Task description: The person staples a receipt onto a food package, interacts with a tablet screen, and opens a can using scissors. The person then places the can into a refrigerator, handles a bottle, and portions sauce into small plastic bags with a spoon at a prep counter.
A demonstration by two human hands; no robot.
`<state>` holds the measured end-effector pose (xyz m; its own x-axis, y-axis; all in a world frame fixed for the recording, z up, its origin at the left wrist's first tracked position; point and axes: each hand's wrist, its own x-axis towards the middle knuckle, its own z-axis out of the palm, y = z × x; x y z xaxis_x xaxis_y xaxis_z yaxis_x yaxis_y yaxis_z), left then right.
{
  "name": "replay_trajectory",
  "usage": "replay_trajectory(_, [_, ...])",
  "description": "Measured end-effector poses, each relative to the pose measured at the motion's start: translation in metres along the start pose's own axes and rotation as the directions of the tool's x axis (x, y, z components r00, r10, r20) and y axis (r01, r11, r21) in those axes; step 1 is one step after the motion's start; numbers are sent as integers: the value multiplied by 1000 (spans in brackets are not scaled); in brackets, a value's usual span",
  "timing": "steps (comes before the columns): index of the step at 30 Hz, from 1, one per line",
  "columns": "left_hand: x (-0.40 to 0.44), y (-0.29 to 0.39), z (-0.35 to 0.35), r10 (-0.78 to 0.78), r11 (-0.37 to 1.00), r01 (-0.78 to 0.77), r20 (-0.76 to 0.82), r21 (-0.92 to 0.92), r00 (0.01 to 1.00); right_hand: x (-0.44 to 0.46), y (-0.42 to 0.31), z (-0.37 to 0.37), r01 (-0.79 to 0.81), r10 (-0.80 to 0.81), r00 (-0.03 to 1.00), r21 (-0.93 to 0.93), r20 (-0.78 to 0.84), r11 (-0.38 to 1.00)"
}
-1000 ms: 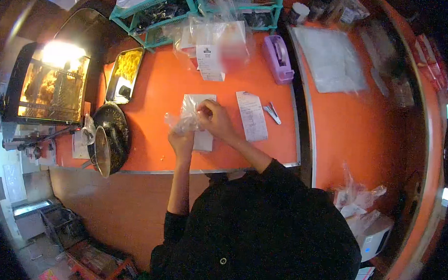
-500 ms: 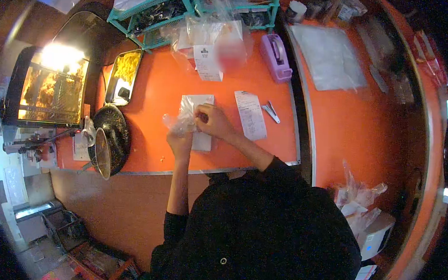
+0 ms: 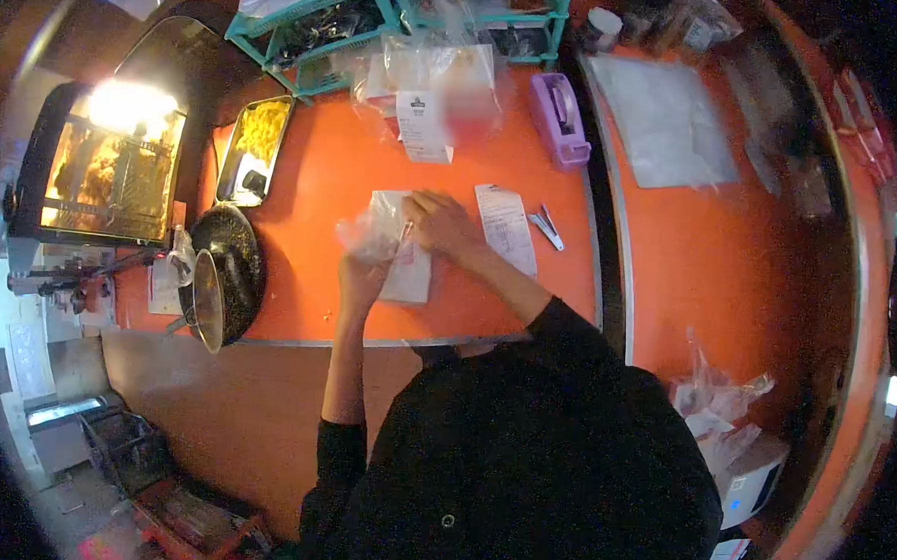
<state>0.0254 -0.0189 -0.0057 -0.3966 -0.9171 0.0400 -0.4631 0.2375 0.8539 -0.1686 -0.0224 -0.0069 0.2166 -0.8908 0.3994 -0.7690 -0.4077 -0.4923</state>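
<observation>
A clear plastic bag (image 3: pixel 371 229) is bunched between my hands above the orange table. My left hand (image 3: pixel 361 281) is closed on its lower left part. My right hand (image 3: pixel 443 225) grips the bag's right side, fingers reaching over its upper edge and partly hiding it. Under the bag lies a flat white packet (image 3: pixel 408 281), its lower end showing below my hands. To the right of my right hand are a printed receipt (image 3: pixel 507 228) and small white-handled scissors or snips (image 3: pixel 546 227).
A purple tape dispenser (image 3: pixel 561 123) stands at the back right. Behind my hands sits a bagged package with a receipt (image 3: pixel 424 129), near teal racks (image 3: pixel 329 35). On the left are a metal tray of yellow food (image 3: pixel 259 137), a dark speckled pan (image 3: pixel 239 266) and a lit glass-fronted warmer (image 3: pixel 108 170).
My right hand has shifted up and its fingers have straightened from a tight pinch. My left hand has stayed on the bag. The view has shifted slightly.
</observation>
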Motion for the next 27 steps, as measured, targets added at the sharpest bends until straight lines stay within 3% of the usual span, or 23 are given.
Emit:
replay_trajectory(2, [2, 27, 3, -13, 1000, 9, -172, -21, 985, -8, -8, 1, 1, 6, 989, 52, -146, 999])
replay_trajectory(3, [1, 32, 3, -13, 1000, 9, -171, -22, 985, -7, -7, -4, 0, 7, 989, 50, -145, 999])
replay_trajectory(6, [-1, 29, 7, -155, 975, 130, -134, -179, 979, -4, -1, -19, 78, -79, 997, 75, 10, 994])
replay_trajectory(8, [3, 6, 12, -157, 981, 174, -171, 84, 973, 3, 4, -25, 268, -274, 895, 66, 352, 961])
replay_trajectory(11, [5, 33, 9, -152, 962, 191, -200, 195, 968, 10, 7, -13, 303, -312, 838, 94, 447, 948])
replay_trajectory(14, [7, 26, 2, -266, 954, 281, -130, 107, 955, 11, 17, 5, 295, -344, 868, 184, 358, 938])
replay_trajectory(16, [10, 26, -1, -199, 973, 217, -195, 76, 960, 8, 15, -4, 281, -313, 904, 147, 290, 948])
replay_trajectory(18, [17, 22, -8, -142, 986, 159, -244, 49, 959, -3, 30, -12, 209, -223, 965, 107, 135, 972])
replay_trajectory(19, [24, 19, -17, -77, 985, 122, -319, 123, 944, -14, 48, -15, 168, -173, 984, 95, 45, 981])
replay_trajectory(20, [31, 18, -19, -10, 976, 94, -387, 197, 922, -25, 72, -22, -3, 5, 998, 19, -65, 1000])
replay_trajectory(22, [61, 58, -25, -26, 974, 155, -592, 168, 805, -37, 125, -64, -301, 265, 921, -88, -285, 950])
replay_trajectory(23, [76, 74, -26, 107, 978, 40, -665, 203, 739, -34, 128, -103, -495, 390, 852, -290, -350, 819])
replay_trajectory(24, [92, 89, -26, 233, 966, -72, -724, 247, 649, -40, 147, -112, -587, 427, 787, -325, -446, 742])
replay_trajectory(25, [107, 111, -22, 231, 967, -76, -718, 242, 657, -44, 165, -117, -673, 447, 713, -347, -541, 653])
replay_trajectory(27, [131, 155, 2, 484, 874, -236, -723, 424, 494, -45, 192, -113, -665, 458, 731, -379, -505, 643])
